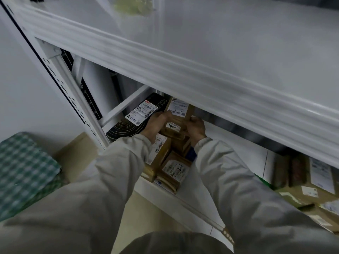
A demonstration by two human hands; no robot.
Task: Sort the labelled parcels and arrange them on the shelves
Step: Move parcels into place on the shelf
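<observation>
Both my hands reach under the upper white shelf (pixel 201 74) onto the lower shelf (pixel 229 149). My left hand (pixel 155 126) and my right hand (pixel 196 128) grip the two sides of a brown labelled parcel (pixel 178 114) with a white shipping label on top and a small number sticker on its front. It sits on a stack of brown cardboard parcels (pixel 170 162) with labels. A black parcel (pixel 132 121) with gold rings and a white label lies just left of it, touching my left hand.
More brown parcels (pixel 311 184) lie on the lower shelf at the right. The shelf's white perforated upright (pixel 73 92) stands at the left. A green checked cloth (pixel 23 171) lies at the lower left, and a flat cardboard sheet (pixel 77 153) rests on the floor.
</observation>
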